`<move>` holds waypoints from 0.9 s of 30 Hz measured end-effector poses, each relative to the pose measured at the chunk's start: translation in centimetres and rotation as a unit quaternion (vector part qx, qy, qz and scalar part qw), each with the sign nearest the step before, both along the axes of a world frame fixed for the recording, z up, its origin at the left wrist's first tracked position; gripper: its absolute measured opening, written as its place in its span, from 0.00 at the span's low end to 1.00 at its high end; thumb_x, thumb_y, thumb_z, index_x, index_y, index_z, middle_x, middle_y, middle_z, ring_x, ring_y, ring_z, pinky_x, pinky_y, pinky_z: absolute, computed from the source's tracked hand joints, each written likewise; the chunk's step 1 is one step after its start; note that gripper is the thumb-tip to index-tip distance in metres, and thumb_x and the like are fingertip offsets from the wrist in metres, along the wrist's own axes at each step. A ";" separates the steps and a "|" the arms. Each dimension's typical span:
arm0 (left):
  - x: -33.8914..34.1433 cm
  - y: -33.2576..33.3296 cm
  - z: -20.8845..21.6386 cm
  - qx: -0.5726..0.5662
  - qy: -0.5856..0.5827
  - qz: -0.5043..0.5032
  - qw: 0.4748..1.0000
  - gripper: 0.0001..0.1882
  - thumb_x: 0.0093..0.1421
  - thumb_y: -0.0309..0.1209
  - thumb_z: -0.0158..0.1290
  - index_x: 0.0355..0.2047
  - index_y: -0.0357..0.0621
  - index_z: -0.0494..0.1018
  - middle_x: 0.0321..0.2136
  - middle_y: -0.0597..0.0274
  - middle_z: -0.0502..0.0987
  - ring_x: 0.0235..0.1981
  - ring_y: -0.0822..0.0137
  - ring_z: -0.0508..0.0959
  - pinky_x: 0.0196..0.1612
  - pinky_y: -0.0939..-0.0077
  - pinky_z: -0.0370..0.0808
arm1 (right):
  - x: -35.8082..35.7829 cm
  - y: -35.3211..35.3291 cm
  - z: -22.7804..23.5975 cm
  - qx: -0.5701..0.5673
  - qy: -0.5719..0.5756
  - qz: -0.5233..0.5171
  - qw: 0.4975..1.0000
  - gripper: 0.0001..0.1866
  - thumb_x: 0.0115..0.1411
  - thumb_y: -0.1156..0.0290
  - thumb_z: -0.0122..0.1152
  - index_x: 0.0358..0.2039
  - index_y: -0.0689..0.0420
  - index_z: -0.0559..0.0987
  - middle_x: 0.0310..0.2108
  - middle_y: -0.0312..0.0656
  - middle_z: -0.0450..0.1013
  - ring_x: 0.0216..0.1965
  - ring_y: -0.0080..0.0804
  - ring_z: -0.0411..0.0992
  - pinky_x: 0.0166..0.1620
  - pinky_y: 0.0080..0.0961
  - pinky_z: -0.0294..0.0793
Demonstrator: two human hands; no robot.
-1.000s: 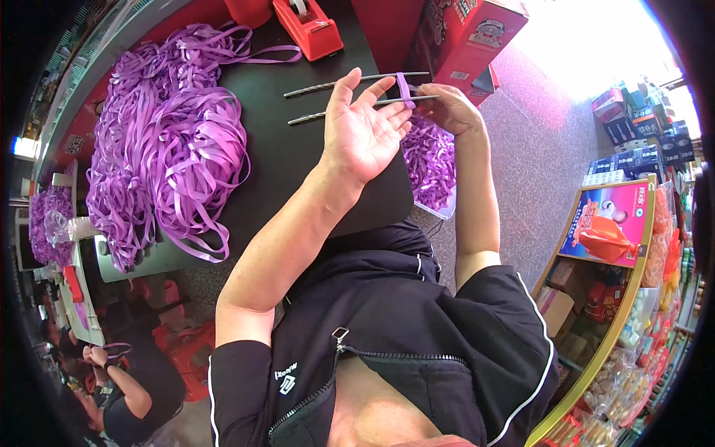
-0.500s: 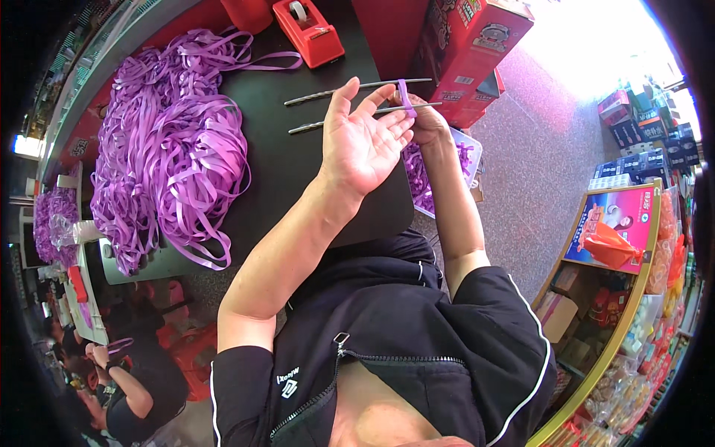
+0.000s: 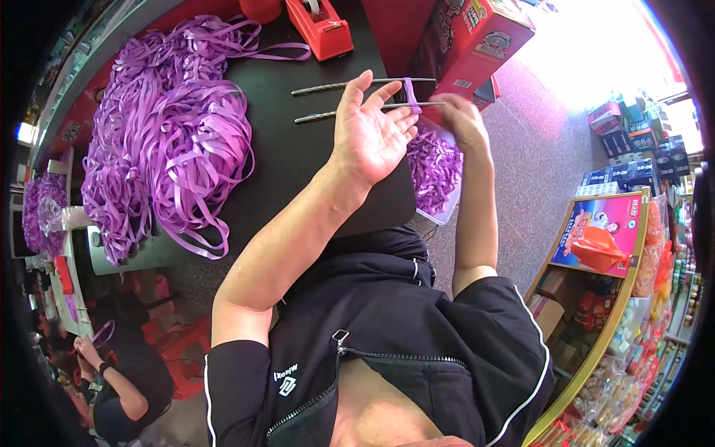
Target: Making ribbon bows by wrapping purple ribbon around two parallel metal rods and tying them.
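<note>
Two thin metal rods (image 3: 331,115) with twisted left ends lie side by side above the black table. A purple ribbon (image 3: 412,97) is wrapped across both rods near their right ends. My left hand (image 3: 372,141) is open, palm up and fingers spread, its fingertips close to the ribbon and the lower rod. My right hand (image 3: 465,123) is bent at the right end of the lower rod. Its fingers are mostly hidden and blurred, so any hold is unclear. Below it, a clear plastic tub (image 3: 447,211) contains many short purple ribbon pieces (image 3: 434,171).
A large heap of purple ribbon (image 3: 179,141) covers the left of the black table (image 3: 298,179). A red tape dispenser (image 3: 324,33) stands at the back. Red boxes (image 3: 477,45) flank the table's right. At lower left, another person (image 3: 134,395) handles a purple ribbon strip.
My right hand has moved right and slightly down, away from the ribbon on the rods. More of the tub of ribbon pieces shows. My left hand stays spread beside the rods.
</note>
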State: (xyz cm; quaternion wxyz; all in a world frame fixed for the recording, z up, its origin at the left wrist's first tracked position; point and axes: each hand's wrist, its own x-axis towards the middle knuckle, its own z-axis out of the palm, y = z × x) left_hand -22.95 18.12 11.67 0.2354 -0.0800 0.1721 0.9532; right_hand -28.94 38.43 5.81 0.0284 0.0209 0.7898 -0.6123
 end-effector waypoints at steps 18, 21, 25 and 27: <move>-0.1 0.4 -0.2 0.061 0.015 0.023 0.998 0.43 0.55 0.53 0.49 0.61 0.40 0.46 0.62 0.24 0.32 0.67 0.41 0.35 0.66 0.56 0.29 | 1.3 -6.6 9.3 0.437 0.131 0.053 0.888 0.15 0.46 0.58 0.63 0.27 0.57 0.82 0.25 0.48 0.77 0.32 0.44 0.76 0.40 0.34 0.73; -0.1 0.3 -0.1 0.054 0.005 0.027 0.998 0.44 0.55 0.53 0.49 0.62 0.41 0.45 0.62 0.24 0.31 0.67 0.42 0.35 0.66 0.57 0.29 | 1.1 -6.9 9.7 0.463 0.096 0.052 0.880 0.13 0.45 0.63 0.61 0.27 0.58 0.82 0.26 0.49 0.77 0.33 0.44 0.76 0.41 0.34 0.73; -0.1 0.3 -0.1 0.049 0.011 0.015 0.999 0.46 0.55 0.54 0.49 0.64 0.42 0.42 0.62 0.24 0.30 0.67 0.41 0.33 0.66 0.57 0.29 | 0.8 -6.7 9.7 0.454 0.101 0.067 0.883 0.13 0.45 0.64 0.61 0.27 0.60 0.82 0.26 0.50 0.76 0.33 0.44 0.77 0.41 0.34 0.73; -0.1 0.3 -0.2 0.049 0.015 0.014 0.999 0.46 0.55 0.54 0.49 0.64 0.43 0.41 0.62 0.24 0.29 0.67 0.41 0.33 0.66 0.57 0.29 | 0.7 -6.7 10.1 0.452 0.089 0.074 0.884 0.13 0.45 0.65 0.61 0.27 0.61 0.82 0.25 0.50 0.76 0.32 0.44 0.77 0.41 0.34 0.73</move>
